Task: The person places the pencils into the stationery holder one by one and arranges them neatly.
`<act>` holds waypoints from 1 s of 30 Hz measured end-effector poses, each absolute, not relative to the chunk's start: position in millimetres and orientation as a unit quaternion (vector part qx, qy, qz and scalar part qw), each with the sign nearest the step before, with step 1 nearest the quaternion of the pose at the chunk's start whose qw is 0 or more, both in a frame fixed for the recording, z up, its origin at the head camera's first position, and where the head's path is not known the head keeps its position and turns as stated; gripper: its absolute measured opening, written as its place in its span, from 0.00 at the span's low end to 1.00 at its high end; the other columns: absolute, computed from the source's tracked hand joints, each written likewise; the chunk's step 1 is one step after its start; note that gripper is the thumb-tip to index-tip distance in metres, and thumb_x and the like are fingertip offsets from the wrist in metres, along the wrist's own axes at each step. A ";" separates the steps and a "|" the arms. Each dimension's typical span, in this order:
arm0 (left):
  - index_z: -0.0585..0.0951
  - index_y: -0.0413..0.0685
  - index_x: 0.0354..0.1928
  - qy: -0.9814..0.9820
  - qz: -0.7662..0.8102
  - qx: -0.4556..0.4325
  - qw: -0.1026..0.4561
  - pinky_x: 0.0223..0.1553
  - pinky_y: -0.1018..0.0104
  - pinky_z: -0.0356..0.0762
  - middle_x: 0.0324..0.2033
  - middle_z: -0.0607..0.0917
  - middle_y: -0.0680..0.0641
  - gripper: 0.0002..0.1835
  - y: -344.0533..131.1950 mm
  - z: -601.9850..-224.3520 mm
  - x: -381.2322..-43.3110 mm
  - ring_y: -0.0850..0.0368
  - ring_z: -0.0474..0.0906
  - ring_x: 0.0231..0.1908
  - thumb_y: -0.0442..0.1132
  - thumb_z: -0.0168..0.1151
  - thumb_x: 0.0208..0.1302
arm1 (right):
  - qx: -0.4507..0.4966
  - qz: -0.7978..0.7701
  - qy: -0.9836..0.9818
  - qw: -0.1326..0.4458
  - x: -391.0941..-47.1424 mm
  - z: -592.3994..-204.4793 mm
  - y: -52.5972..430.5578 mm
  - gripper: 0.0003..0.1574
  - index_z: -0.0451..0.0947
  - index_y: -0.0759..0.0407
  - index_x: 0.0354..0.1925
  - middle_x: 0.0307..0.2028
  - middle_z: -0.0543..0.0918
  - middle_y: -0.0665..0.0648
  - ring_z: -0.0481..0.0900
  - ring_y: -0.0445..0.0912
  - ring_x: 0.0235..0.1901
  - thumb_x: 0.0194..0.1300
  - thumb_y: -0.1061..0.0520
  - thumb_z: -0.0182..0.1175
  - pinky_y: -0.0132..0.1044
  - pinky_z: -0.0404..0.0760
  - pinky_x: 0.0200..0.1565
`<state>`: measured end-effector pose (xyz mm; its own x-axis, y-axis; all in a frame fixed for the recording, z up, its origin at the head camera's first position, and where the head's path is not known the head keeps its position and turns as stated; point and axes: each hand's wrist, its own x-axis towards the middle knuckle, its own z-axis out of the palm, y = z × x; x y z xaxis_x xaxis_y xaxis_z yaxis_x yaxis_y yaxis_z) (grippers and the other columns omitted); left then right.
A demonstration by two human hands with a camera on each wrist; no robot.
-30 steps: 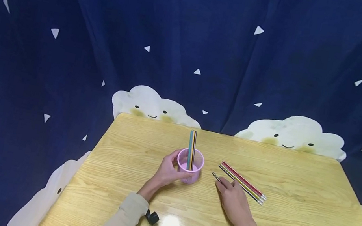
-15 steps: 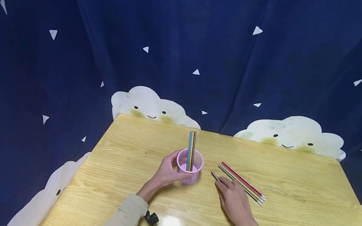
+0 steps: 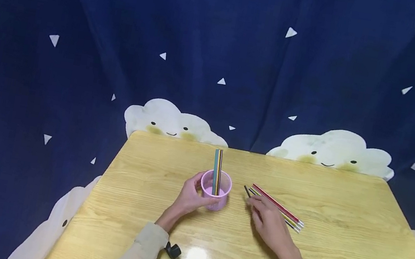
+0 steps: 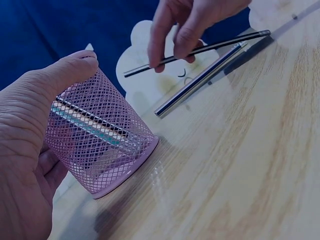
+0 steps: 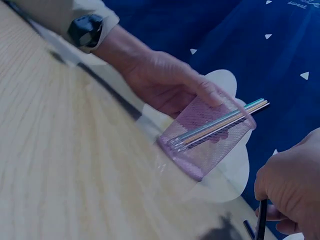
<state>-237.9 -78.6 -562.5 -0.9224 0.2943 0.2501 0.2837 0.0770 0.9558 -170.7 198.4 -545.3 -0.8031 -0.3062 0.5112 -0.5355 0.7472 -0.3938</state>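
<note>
A pink mesh pen holder [image 3: 219, 204] stands upright on the table, and my left hand [image 3: 189, 197] grips its side, thumb near the rim. Several pencils [image 3: 218, 163], teal, orange and dark, lean inside it. To its right, my right hand [image 3: 271, 225] pinches a dark striped pencil [image 4: 222, 44] between thumb and fingers. In the left wrist view this pencil is tilted above the tabletop, over another lying pencil [image 4: 197, 81]. Several red, yellow and dark striped pencils [image 3: 277, 203] lie side by side on the table, partly behind the right hand.
The wooden table [image 3: 343, 207] extends to both sides and its back edge meets a dark blue curtain [image 3: 207, 33] with white triangles and clouds. Black wrist cameras [image 3: 172, 251] sit at both sleeves.
My right hand has lifted the dark pencil off the table and turned it, its tip now pointing farther away. My left hand keeps its hold on the pen holder. The head view has shifted slightly.
</note>
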 end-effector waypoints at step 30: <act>0.76 0.48 0.70 0.740 0.640 0.209 -0.005 0.64 0.48 0.79 0.60 0.85 0.47 0.45 -82.7 -563.7 -238.3 0.49 0.81 0.58 0.37 0.85 0.46 | 0.256 0.444 -0.800 0.312 -220.3 -468.8 156.7 0.20 0.87 0.61 0.53 0.48 0.87 0.58 0.85 0.45 0.36 0.63 0.72 0.69 0.37 0.82 0.35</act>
